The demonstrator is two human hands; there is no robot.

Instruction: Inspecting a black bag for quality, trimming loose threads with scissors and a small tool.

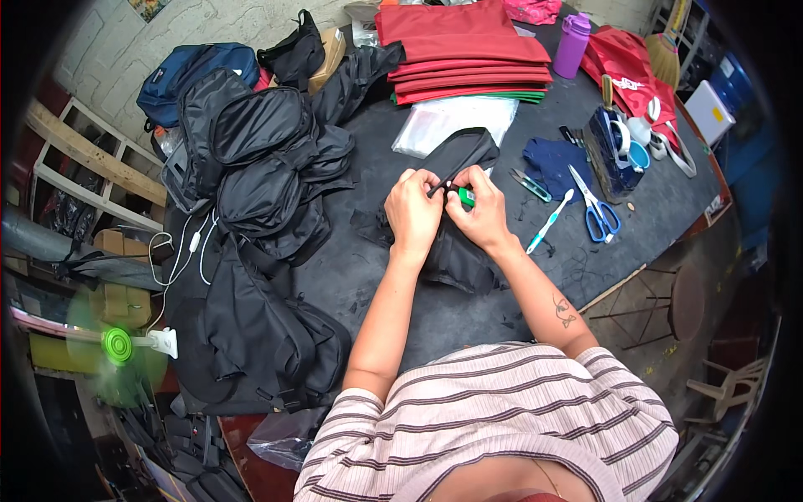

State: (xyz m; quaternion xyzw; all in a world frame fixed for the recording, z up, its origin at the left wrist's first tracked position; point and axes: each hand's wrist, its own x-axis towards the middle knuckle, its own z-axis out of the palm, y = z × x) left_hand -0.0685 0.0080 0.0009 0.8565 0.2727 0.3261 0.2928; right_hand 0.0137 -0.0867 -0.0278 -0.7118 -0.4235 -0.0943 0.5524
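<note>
Both hands meet over a black fabric bag piece (460, 259) lying at the middle of the dark table. My left hand (414, 209) is closed, pinching a narrow edge of the black fabric between thumb and fingers. Close beside it, my right hand (480, 209) is closed around a small green lighter (466, 197), mostly hidden by the fingers. The lighter's top end is at the pinched edge, near the left fingertips. Beyond the hands, a loop of the black fabric (473, 144) rests on clear plastic sheets (410, 134).
Black bags (268, 180) pile up on the left. Folded red fabric (468, 67) is stacked at the back beside a purple bottle (572, 46). To the right lie thread snips (532, 186), a toothbrush (550, 222), blue-handled scissors (598, 209) and a tool holder (611, 155). A fan (117, 345) stands left.
</note>
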